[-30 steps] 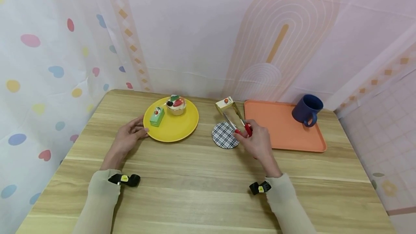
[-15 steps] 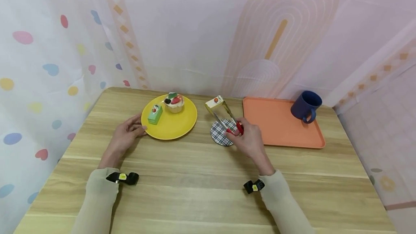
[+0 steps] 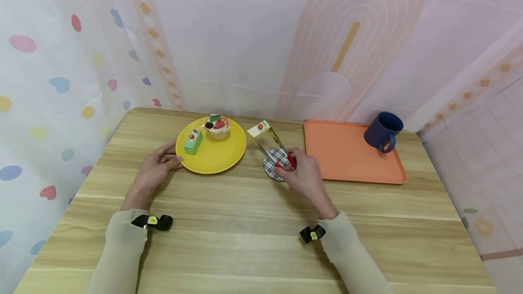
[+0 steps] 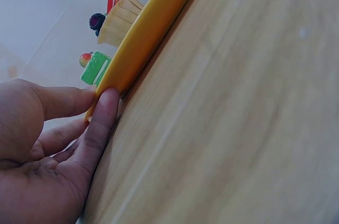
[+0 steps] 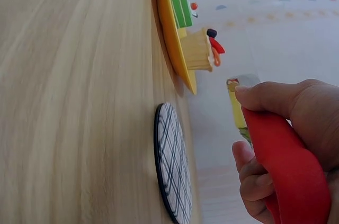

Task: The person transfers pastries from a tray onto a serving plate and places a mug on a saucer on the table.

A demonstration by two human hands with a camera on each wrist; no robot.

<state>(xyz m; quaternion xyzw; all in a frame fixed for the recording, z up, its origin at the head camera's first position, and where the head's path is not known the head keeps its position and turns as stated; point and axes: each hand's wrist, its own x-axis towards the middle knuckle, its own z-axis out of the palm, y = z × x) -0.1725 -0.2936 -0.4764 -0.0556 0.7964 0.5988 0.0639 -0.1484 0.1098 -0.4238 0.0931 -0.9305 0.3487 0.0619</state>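
My left hand [image 3: 153,171] pinches the near-left rim of a yellow plate [image 3: 220,160] between thumb and fingers; the left wrist view shows the rim between them. On the plate sit a green cake slice [image 3: 193,142] and a cupcake [image 3: 217,128] topped with berries. My right hand [image 3: 304,173] grips the red handles of metal tongs [image 3: 266,153]. Between the tips of the tongs a cream-and-yellow cake slice [image 3: 259,129] is held up, just right of the plate. In the right wrist view, part of this slice [image 5: 237,110] shows beyond the thumb.
Below the tongs lies a round plaid coaster [image 3: 269,167], partly hidden by the right hand. An orange tray [image 3: 347,155] stands at the right, with a dark blue mug [image 3: 382,131] at its back right corner. A patterned curtain [image 3: 229,49] hangs behind the wooden table [image 3: 229,235].
My right hand has carried the tongs and the cream-and-yellow cake slice leftward, closer to the plate. The left hand keeps its hold on the plate's rim. The head view has shifted slightly.
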